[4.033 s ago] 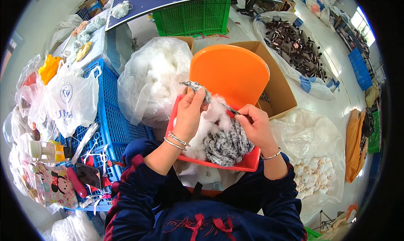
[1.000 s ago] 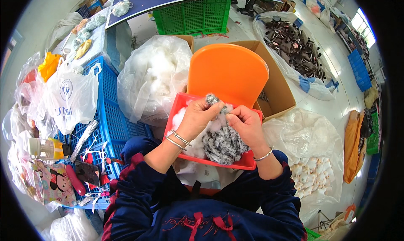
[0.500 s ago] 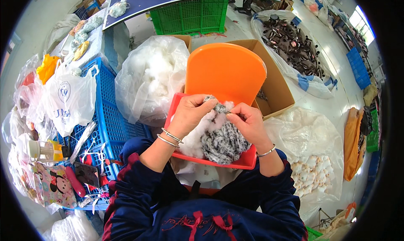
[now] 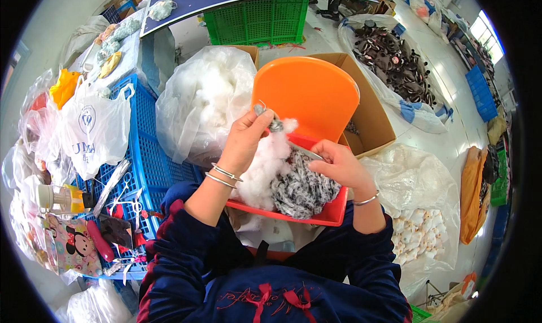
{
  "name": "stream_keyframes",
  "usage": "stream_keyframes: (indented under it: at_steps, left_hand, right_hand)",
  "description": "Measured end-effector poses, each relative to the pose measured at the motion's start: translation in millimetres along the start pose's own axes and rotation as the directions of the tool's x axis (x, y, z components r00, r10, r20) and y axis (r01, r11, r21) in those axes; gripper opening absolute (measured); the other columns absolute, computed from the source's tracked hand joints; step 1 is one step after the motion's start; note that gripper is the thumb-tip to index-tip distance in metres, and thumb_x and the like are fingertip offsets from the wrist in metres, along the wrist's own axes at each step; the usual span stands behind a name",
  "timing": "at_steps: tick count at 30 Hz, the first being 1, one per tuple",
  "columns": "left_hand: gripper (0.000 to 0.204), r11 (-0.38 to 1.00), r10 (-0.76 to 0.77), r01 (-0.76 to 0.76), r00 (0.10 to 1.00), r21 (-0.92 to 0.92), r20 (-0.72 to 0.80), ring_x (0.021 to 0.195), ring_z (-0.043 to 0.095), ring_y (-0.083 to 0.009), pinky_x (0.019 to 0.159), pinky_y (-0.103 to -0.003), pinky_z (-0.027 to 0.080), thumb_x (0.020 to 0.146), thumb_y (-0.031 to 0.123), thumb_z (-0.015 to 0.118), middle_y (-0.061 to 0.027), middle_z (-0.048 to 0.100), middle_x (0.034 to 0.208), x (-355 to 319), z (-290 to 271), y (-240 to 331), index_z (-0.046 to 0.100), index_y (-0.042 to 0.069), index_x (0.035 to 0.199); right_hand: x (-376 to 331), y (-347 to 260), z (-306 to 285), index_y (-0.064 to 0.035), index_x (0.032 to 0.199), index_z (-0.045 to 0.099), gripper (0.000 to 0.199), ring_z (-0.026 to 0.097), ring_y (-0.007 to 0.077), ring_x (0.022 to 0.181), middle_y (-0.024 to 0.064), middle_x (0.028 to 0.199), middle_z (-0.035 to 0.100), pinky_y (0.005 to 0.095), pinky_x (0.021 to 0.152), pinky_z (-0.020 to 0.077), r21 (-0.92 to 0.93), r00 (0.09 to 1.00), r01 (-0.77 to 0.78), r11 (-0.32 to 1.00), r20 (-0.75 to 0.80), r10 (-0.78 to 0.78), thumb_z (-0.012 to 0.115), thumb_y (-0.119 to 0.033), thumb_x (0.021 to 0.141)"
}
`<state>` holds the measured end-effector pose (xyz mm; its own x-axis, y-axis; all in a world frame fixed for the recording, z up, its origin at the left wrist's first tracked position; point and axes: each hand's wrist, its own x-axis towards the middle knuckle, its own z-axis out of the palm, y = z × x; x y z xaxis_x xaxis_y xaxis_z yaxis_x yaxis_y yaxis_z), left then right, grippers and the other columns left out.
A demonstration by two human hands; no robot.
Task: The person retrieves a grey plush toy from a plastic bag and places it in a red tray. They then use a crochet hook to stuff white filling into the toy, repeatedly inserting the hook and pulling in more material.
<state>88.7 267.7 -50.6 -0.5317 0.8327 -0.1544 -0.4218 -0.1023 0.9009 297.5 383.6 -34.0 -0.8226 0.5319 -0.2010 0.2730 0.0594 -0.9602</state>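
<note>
Raised over the upper left of the tray, my left hand point(image 4: 247, 139) is closed in a pinch on a small grey fuzzy piece point(image 4: 275, 125). A wisp of white stuffing point(image 4: 289, 124) shows beside it. My right hand point(image 4: 340, 164), lower and to the right, grips a slim metal tool point(image 4: 305, 151); its exact kind is unclear. Beneath both hands lies a red tray point(image 4: 337, 210) across my lap. White fluffy stuffing point(image 4: 255, 179) fills its left part, and a heap of grey-and-white fuzzy pieces point(image 4: 305, 190) its right part.
An orange chair back point(image 4: 307, 94) rises behind the tray, with a cardboard box point(image 4: 375, 120) to its right. On the left stand a bag of stuffing point(image 4: 206, 97) and blue crates point(image 4: 148, 154) bearing scissors point(image 4: 136, 209). A clear bag of pale pieces point(image 4: 420, 227) lies right.
My hands have parted: the left has lifted up and left with the small grey piece, while the right has drawn right and slightly down, bringing the metal tool into view.
</note>
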Motion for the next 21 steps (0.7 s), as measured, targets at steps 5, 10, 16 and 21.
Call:
stream_keyframes:
  at_steps: [5,10,16,21]
  left_hand:
    - [0.021,0.971,-0.163,0.050,0.853,0.234,0.496,0.093,0.059,-0.0088,0.089,-0.026,0.044,0.099,0.021,0.056,0.0003,0.067,0.094,-6,6,-10,0.068,0.004,0.099]
    - [0.021,0.918,-0.328,0.135,0.788,0.373,0.522,0.088,0.059,-0.0094,0.087,-0.025,0.045,0.099,0.020,0.055,0.0005,0.065,0.086,-12,14,-25,0.068,0.004,0.102]
    - [0.025,0.919,-0.355,0.171,0.752,0.355,0.556,0.085,0.058,-0.0133,0.086,-0.027,0.045,0.100,0.021,0.051,-0.0019,0.061,0.082,-12,13,-31,0.066,0.001,0.103]
    - [0.026,0.942,-0.316,0.146,0.687,0.303,0.654,0.086,0.057,-0.0176,0.089,-0.030,0.044,0.100,0.021,0.049,-0.0068,0.061,0.086,-15,15,-25,0.063,0.002,0.110]
  right_hand:
    - [5,13,-14,-0.0039,0.085,0.058,0.016,0.046,0.0033,0.061,-0.0058,0.072,0.053,0.0215,0.057,0.0397,0.222,0.988,0.103,0.970,-0.132,-0.075,0.068,-0.014,0.090]
    - [10,-2,14,0.0018,0.100,0.062,0.013,0.061,0.0088,0.067,0.0019,0.081,0.063,0.0231,0.065,0.0479,0.322,0.988,0.119,0.939,0.055,-0.144,0.060,-0.010,0.095]
    - [11,6,16,0.0020,0.096,0.062,0.010,0.063,0.0101,0.068,0.0039,0.080,0.064,0.0226,0.061,0.0482,0.392,0.991,0.100,0.914,0.045,-0.128,0.057,-0.007,0.095]
    - [18,26,-9,-0.0003,0.104,0.061,0.014,0.069,0.0181,0.071,0.0056,0.073,0.063,0.0238,0.062,0.0537,0.273,0.976,0.159,0.949,-0.187,-0.109,0.057,-0.012,0.096]
